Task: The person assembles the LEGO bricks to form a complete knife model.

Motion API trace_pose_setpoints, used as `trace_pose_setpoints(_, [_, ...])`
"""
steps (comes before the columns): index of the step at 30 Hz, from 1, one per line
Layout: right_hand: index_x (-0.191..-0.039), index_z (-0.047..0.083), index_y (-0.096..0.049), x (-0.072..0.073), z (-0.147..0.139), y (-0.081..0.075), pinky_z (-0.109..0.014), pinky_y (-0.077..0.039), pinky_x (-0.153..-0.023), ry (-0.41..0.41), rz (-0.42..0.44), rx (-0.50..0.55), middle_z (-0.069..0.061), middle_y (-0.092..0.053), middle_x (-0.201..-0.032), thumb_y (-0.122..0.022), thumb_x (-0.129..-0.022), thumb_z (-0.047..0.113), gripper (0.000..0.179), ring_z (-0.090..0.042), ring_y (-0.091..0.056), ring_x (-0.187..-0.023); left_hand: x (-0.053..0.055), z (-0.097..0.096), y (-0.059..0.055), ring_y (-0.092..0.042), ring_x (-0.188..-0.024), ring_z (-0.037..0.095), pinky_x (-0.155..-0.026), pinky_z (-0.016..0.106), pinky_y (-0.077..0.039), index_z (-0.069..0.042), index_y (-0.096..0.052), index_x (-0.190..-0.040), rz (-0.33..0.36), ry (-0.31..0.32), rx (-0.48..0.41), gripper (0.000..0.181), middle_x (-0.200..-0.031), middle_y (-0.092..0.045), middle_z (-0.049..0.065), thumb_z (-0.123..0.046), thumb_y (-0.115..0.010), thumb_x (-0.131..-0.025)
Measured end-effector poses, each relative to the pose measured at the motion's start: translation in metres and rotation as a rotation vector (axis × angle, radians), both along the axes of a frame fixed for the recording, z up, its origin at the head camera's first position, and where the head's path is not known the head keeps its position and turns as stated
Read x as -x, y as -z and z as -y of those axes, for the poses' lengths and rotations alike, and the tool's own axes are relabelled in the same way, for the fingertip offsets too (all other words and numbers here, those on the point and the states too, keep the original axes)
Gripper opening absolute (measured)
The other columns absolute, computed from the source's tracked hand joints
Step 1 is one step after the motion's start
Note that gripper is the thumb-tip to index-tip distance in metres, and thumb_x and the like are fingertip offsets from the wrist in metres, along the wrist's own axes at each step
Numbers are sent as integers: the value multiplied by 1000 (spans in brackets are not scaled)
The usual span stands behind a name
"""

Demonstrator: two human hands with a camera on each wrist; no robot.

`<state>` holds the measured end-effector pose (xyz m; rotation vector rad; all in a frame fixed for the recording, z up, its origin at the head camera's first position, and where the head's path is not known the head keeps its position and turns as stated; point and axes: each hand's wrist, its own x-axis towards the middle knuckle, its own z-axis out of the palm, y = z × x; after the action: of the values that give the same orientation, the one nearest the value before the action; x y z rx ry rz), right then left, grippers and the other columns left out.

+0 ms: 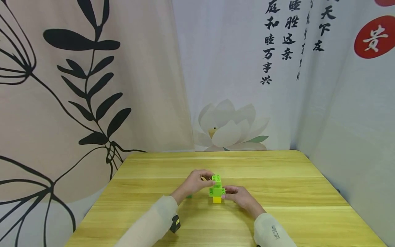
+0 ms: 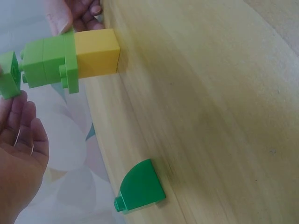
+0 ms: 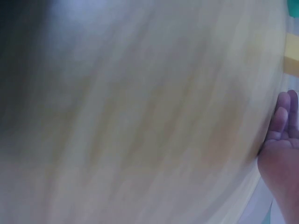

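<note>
A stack of toy building blocks stands upright on the wooden table. Its base is a yellow block; above it come a wider light-green piece and more light-green blocks. My left hand pinches a light-green block at the top, with a narrow gap below it in the left wrist view. From the right side, my right hand grips the wider green piece between thumb and fingers. The right wrist view catches only part of that hand and the yellow block's edge.
A dark-green curved block lies on the table left of the stack, mostly hidden behind the left hand in the head view. Printed curtains hang behind the table and along its sides.
</note>
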<state>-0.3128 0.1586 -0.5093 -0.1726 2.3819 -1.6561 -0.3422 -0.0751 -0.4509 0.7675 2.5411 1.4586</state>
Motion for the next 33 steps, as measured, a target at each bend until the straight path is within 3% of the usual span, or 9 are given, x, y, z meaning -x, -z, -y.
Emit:
trace_pose_setpoints(14, [-129, 9, -66, -1, 0, -3, -46, -46, -90, 0, -5, -10, -7, -66, -121, -78, -86, 33, 51, -24, -59, -107, 0, -2, 5, -59, -93, 24, -73, 34, -49, -18, -73, -110, 9, -1, 18, 23, -96, -66, -4, -30, -75, -91])
trace_pose_setpoints(19, [-130, 8, -65, -1, 1, -1, -47, -46, -92, 10, -8, -15, -7, -65, -121, -78, -87, 31, 50, -24, -59, -107, -1, -3, 10, -59, -94, 21, -76, 34, -49, -18, -72, -110, 28, 1, -16, 23, -97, -65, -3, -31, -74, -91])
trace_pose_setpoints(26, [-129, 8, -65, -2, 1, -1, -48, -46, -92, 9, -12, -15, -6, -65, -121, -78, -87, 31, 49, -24, -58, -107, -3, -7, 15, -57, -99, 22, -81, 36, -48, -17, -67, -121, 69, -13, -77, 34, -100, -64, -3, -30, -75, -91])
trace_pose_setpoints(33, [-129, 8, -66, -1, 1, -1, -48, -46, -92, 3, -15, -20, -7, -66, -121, -78, -87, 33, 50, -25, -59, -110, -2, -10, 19, -58, -98, 27, -75, 33, -50, -21, -69, -116, 76, -26, -94, 29, -98, -65, -1, -34, -74, -91])
